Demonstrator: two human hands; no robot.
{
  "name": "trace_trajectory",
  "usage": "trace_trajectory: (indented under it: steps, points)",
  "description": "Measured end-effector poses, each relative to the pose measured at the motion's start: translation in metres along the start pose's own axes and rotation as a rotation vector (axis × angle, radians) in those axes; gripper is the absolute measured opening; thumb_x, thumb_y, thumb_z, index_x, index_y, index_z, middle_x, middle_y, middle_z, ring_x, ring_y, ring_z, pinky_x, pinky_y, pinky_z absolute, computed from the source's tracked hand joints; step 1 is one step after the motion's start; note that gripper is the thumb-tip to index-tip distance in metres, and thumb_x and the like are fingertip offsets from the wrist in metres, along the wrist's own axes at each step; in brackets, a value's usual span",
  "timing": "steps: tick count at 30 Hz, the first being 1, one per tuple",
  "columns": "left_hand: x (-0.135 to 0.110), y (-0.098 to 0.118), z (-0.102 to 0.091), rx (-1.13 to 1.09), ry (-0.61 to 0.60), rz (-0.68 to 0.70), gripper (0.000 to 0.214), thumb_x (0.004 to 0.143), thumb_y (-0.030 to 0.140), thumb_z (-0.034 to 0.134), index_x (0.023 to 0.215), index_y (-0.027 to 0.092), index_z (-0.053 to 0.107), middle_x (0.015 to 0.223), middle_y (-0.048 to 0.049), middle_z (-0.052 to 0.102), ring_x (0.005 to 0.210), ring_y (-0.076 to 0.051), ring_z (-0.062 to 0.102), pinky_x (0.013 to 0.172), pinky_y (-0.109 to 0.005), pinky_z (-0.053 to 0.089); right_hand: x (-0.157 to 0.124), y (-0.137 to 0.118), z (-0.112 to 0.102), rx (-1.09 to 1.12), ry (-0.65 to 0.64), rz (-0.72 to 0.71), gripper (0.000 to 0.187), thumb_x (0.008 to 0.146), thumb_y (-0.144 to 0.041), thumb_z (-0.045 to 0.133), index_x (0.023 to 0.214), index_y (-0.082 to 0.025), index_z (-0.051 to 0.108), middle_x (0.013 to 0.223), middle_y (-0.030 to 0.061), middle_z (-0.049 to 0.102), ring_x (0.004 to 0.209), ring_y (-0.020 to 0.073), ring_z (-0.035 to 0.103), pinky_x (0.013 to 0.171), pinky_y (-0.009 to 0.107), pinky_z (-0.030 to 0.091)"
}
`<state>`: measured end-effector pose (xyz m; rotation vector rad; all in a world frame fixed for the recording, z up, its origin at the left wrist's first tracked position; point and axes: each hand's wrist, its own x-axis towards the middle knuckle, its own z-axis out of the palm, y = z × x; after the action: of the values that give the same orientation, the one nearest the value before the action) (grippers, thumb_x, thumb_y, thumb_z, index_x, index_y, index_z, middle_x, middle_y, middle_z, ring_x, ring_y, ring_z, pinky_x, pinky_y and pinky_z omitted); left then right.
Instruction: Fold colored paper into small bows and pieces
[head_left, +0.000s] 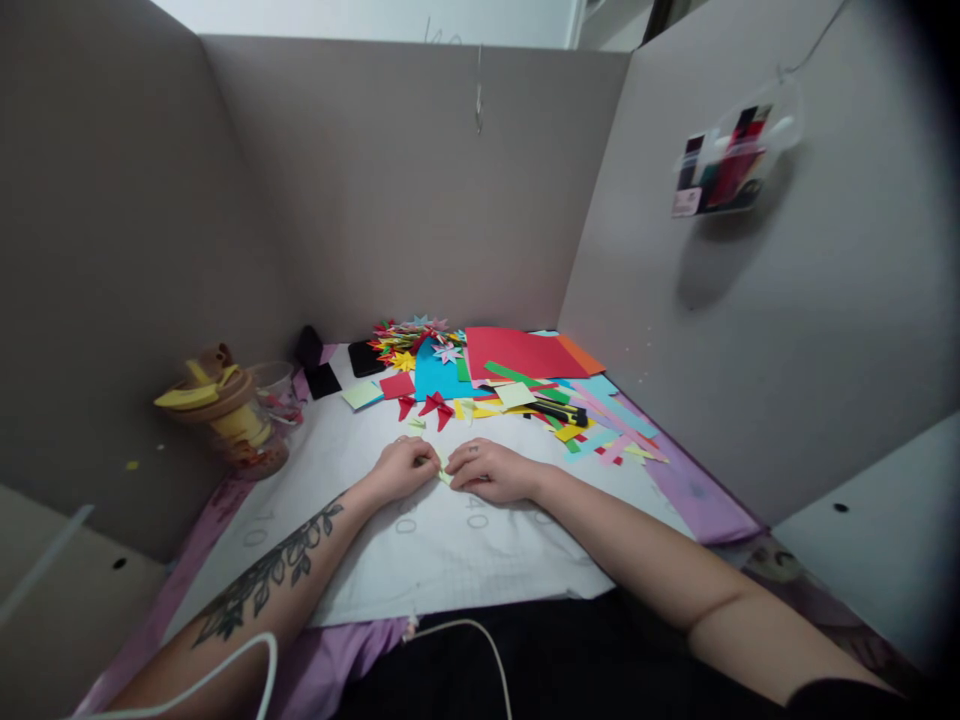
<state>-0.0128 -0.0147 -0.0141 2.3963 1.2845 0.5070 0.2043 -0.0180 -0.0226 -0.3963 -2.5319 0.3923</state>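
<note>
Mid-sheet, just in front of the person, a pale green strip [445, 474] sits between two bare hands, low over the white sheet [465, 570]. Left hand [409, 468]: thumb and fingertips together, pinched on the strip's left side. Right hand [491, 471]: fingers bent and close together, tips pressed on its right side. Most of the strip is covered by fingers, so I can't tell how it's folded. Dark leaf tattoo on the left forearm; the right one is bare to a black sleeve. Pencilled numbers on the sheet near both wrists.

Just past the left hand, a small green scrap [417, 424]. Behind that, red folded pieces [438, 409]. Right of those, a pale square [515, 395], then a black and yellow cutter [561, 412] lying among loose colored strips [626, 412].

Farther back: a blue sheet [431, 378], with a red sheet [517, 352] beside it and an orange sheet [583, 354] peeking out from under the red. Left of them, a heap of paper stars [390, 342], a yellow one in front, next to a black phone [366, 359].

Left edge: yellow-topped tumbler [251, 425], clear cup [281, 385] beside it. Purple cloth [709, 505] shows under the sheet. Gray panels [420, 180] on three sides; a clear package [727, 165] hangs at the right one.
</note>
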Motion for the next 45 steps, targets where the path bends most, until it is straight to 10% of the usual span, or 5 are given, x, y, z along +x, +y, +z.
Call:
trace_trajectory:
  steps: [45]
  points:
    - [0.0008,0.0049,0.0041,0.087,0.079,-0.149,0.013,0.071,0.019,0.050,0.080,0.019,0.060,0.080,-0.0030,0.063,0.078,-0.018,0.054,0.069,-0.027,0.039,-0.0008,0.0027,0.0035,0.043,0.004,0.014,0.016,0.079,-0.015,0.056,0.087,-0.019,0.069,0.095,0.0084,0.067,0.095,0.0167,0.059,0.087,0.033,0.047]
